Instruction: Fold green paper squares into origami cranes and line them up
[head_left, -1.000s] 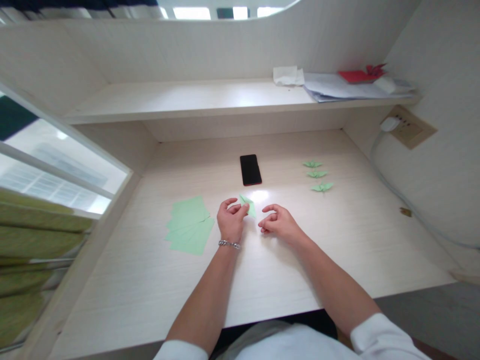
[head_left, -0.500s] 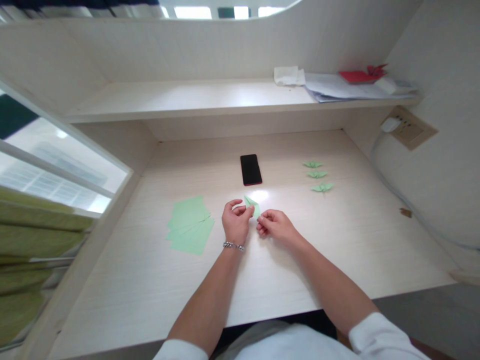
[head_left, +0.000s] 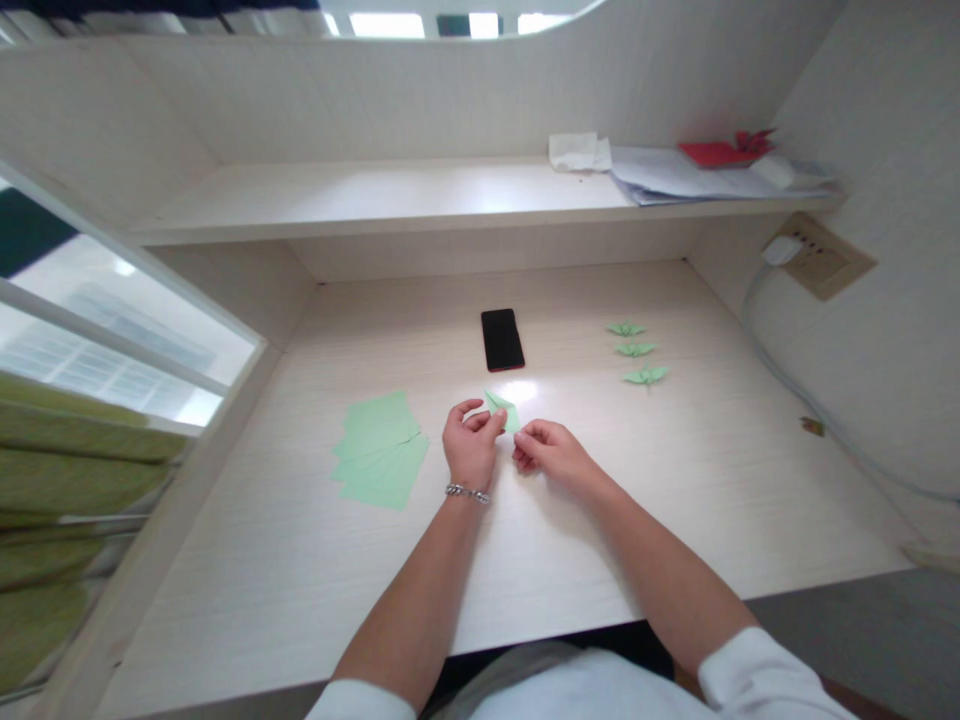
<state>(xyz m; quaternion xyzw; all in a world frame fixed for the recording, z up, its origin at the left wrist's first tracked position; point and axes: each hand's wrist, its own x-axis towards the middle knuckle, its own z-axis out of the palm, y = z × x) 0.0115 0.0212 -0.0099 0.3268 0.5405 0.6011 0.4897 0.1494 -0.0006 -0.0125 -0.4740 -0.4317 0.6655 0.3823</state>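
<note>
Small folded pale-green paper (head_left: 511,413) is sitting just nearside of the flat black rectangular phone (head_left: 502,340). The left hand (head_left: 471,442) is pinching it; whether the right hand (head_left: 541,446) is gripping its corner, I cannot tell. Good folding is probably demanding steady holding and aligned edges.

Hands (head_left: 472,448) close together, fingers (head_left: 468,406) bent

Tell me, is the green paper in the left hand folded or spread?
Folded: the small green paper piece in the left hand shows a diagonal crease and pointed corner.
</note>
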